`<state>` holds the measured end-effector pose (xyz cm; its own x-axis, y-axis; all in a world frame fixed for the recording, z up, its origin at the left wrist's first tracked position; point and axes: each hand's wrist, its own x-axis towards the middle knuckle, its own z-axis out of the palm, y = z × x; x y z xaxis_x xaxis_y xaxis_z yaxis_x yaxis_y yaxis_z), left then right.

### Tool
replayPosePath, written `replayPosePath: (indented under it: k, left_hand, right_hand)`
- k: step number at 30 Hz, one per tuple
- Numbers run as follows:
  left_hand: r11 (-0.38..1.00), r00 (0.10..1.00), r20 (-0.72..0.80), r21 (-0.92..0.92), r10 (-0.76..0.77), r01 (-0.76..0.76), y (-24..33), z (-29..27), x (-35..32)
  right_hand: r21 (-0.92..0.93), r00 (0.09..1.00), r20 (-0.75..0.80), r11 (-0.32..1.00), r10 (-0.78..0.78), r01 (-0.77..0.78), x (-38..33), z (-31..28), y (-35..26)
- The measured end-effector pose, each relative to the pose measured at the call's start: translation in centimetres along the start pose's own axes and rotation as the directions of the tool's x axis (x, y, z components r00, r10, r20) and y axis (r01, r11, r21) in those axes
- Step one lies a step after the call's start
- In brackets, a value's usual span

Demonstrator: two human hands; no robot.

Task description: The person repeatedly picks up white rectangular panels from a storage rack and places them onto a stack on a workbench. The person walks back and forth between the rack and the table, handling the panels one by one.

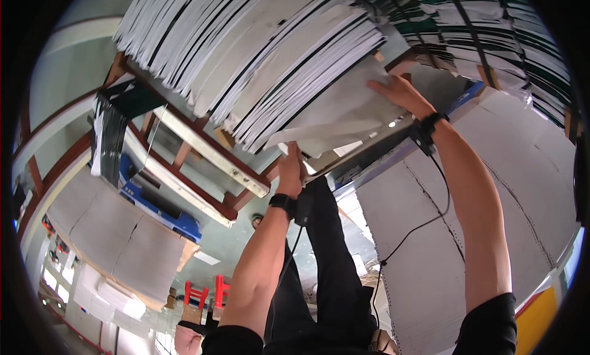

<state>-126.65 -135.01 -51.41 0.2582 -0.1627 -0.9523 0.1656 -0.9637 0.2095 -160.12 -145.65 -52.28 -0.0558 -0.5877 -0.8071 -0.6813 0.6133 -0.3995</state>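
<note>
A thick row of white sheets (246, 54) with dark layers between them leans in front of me. On its near face lies a pale grey sheet (344, 103), whose lower edge is loose and wavy. My left hand (291, 172) is closed at the lower left corner of this sheet; part of its fingers is hidden. At the sheet's upper right, my right hand (405, 98) rests with fingers stretched out against its surface. Each wrist wears a black band with a small device and cable.
Brown and cream rack beams (209, 155) run at the left. Strapped bundles of sheets (473, 29) stand at the far right. Large grey-white board stacks (424, 226) fill the right, and another stack (117, 220) stands left by a blue pallet (163, 210). Red stools (196, 293) are lower left.
</note>
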Motion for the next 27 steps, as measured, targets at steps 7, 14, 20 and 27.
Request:
replayPosePath:
  k: [7,14,20,27]
  left_hand:
    - [0.933,0.962,-0.01,0.249,0.272,-0.261,-7.4,-6.1,-2.7]
    - [0.925,0.928,-0.086,0.155,0.362,-0.346,-11.0,-17.4,-12.6]
    - [0.849,0.829,-0.194,0.042,0.525,-0.527,-15.4,-30.4,-19.3]
    - [0.665,0.709,-0.38,-0.263,0.594,-0.699,-23.3,-48.3,-30.9]
  right_hand:
    - [0.003,0.986,-0.149,0.997,0.075,-0.076,-9.2,4.6,2.4]
    - [0.094,0.991,-0.126,0.994,-0.039,0.051,-20.2,8.8,-3.8]
    - [0.334,0.987,0.147,0.942,-0.061,0.008,-30.6,13.8,-13.4]
    - [0.345,0.865,0.121,0.838,-0.486,0.423,-46.8,24.8,-26.2]
